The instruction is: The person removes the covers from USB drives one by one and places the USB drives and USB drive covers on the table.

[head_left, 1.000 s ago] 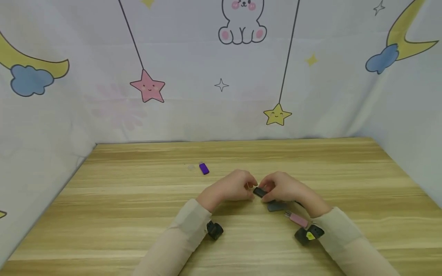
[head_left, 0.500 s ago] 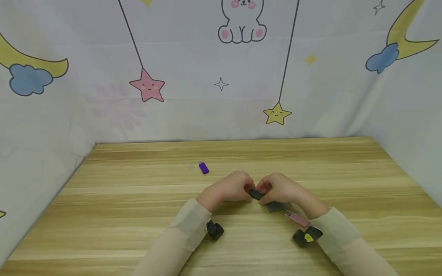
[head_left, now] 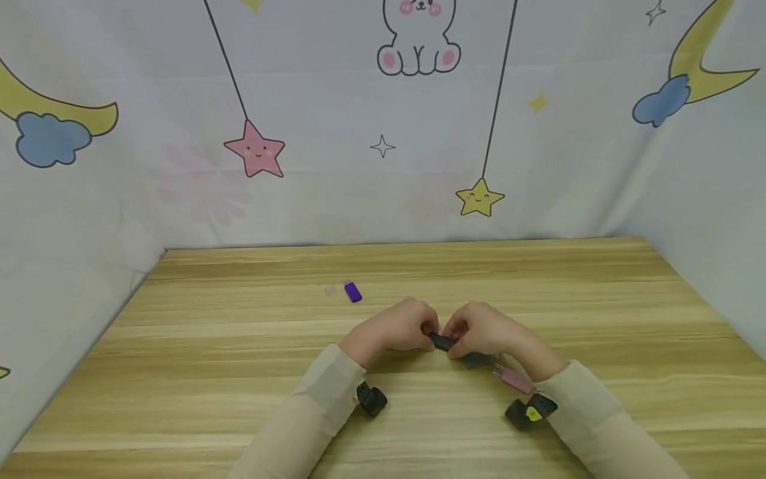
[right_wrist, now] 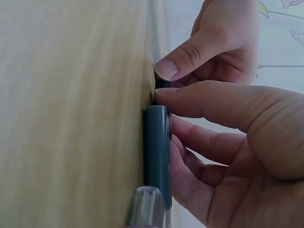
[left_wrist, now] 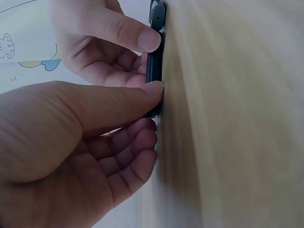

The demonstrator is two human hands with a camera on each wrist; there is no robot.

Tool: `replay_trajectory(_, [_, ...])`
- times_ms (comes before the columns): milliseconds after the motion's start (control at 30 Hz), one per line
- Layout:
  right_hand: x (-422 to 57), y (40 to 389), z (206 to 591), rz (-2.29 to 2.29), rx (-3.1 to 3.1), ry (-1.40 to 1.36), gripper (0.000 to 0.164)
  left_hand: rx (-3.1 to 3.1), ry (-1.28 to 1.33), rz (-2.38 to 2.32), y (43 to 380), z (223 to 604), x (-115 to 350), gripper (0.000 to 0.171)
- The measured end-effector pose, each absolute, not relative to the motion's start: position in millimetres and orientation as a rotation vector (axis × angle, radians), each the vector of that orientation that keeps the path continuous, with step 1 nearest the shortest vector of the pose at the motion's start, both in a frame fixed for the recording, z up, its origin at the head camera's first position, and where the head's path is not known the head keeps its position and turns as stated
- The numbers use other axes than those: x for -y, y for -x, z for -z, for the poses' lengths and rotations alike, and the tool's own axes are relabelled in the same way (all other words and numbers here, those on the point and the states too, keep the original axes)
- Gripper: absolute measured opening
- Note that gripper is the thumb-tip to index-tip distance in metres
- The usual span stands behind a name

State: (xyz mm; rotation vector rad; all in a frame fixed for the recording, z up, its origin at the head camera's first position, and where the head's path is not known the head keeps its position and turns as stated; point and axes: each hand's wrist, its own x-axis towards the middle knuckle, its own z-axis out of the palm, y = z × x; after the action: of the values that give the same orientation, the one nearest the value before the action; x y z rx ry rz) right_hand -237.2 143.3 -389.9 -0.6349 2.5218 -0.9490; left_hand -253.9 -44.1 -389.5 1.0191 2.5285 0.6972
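Observation:
Both hands meet over a slim black USB flash drive close above the table. My left hand pinches one end of it between thumb and fingers. My right hand holds the other end; its thumb lies along the near side. In the left wrist view, both thumbs press on the black drive, and its underside is hidden. A flat dark grey piece lies partly under my right hand; its rounded edge shows as a grey-green block in the right wrist view.
Near my right wrist lies a pink USB flash drive, its metal plug pointing left. A purple USB flash drive lies farther back on the wooden table. A printed white curtain stands behind the table.
The black flash drive has shifted slightly left. My left fingers, at first just beside its end, have closed on it; my right hand has moved a little left with it.

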Motion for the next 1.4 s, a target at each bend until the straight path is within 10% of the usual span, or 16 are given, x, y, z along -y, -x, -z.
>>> replay_trajectory(1400, [-153,242,380,1.368,-2.453,0.465,0.034,-2.6,-0.931,-1.039,252,372,66,0.011])
